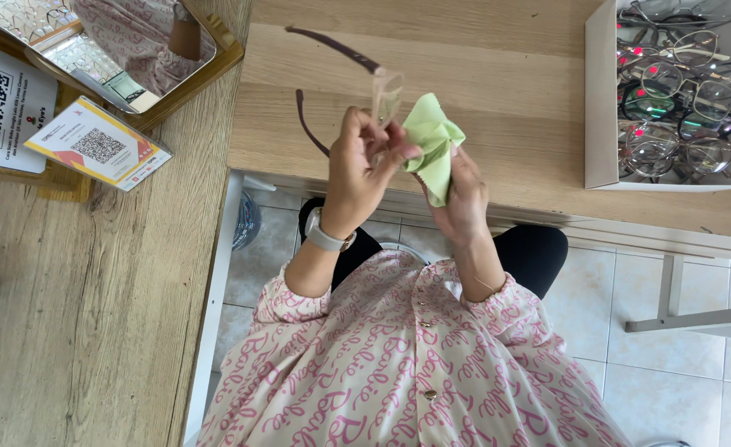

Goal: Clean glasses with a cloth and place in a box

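Note:
My left hand (357, 165), with a pale watch on its wrist, is shut on a pair of eyeglasses (386, 89). They have a clear pale front and dark brown temples, one pointing up and left, the other curving down behind my fingers. My right hand (467, 201) grips a light green cleaning cloth (432, 141), which is pressed against the glasses' front right beside my left fingers. Both hands hover over the edge of a light wooden desk (506, 66), above my lap and pink-patterned sleeves.
A white box (600, 99) holding several pairs of glasses sits at the desk's right. On the wooden counter (92, 314) at left stand a wood-framed mirror (138, 50) and a code card (96, 146). Tiled floor (680, 389) and a metal table leg lie below right.

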